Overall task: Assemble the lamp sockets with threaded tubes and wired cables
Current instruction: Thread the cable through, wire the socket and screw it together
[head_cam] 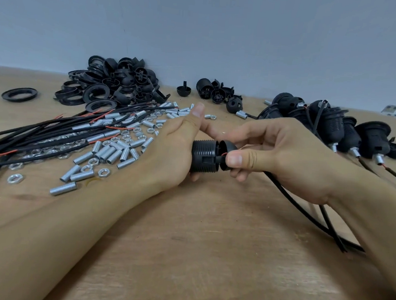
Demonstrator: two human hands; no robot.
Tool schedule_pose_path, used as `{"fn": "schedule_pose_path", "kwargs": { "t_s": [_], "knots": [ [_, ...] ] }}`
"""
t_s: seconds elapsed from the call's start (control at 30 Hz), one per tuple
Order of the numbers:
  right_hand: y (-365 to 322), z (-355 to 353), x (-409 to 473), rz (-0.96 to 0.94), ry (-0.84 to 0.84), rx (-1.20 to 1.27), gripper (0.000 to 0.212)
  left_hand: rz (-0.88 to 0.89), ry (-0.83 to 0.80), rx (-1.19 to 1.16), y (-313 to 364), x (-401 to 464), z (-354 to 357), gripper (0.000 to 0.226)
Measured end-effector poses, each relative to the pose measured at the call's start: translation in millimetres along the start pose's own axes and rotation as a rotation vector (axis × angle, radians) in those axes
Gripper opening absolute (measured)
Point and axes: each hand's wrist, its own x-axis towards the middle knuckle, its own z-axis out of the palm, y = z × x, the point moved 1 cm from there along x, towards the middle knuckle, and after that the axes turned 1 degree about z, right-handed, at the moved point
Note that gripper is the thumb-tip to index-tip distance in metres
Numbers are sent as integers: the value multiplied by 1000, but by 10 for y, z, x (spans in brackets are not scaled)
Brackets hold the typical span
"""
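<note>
One socket body (203, 156) is grasped by the left hand (168, 152) while its one cap (227, 149), beside it, is pinched by the right hand (283, 151).

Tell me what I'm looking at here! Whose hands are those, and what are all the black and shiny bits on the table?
There is one picture, taken by a camera worn on a person's head, so you see their own two hands from above. The left hand holds a black ribbed lamp socket. The right hand pinches the socket's round black cap, and a black cable trails out below that hand. On the wooden table lie the spare parts: a bundle of black cables with red wire tips, shiny threaded tubes mixed with small nuts, and a pile of black plastic rings and caps at the back. On the right sit finished sockets, already fitted with tubes and cables.
</note>
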Motion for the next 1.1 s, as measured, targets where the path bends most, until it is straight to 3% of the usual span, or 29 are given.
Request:
{"fn": "schedule_pose_path", "kwargs": {
  "t_s": [0.27,0.47,0.6,0.7,0.93,1.1],
  "knots": [
    [-4,69,-16,-28,51,-51,16,52,32,79,8,-44,25,55],
    [5,131,-15,-72,126,-25,19,54,195,196,-23,-76,46,57],
    [-5,173,-37,-88,151,-70,18,60,238,240,14,-126,55,70],
    [-6,202,-39,-105,169,-72,19,78,257,222,20,-130,59,66],
    [100,181,20,-41,118,-35,26,107,144,307,-38,12,-18,59],
    [123,133,66,-70,124,-247,30,189,133,409,-41,70,-24,63]
  ]
}}
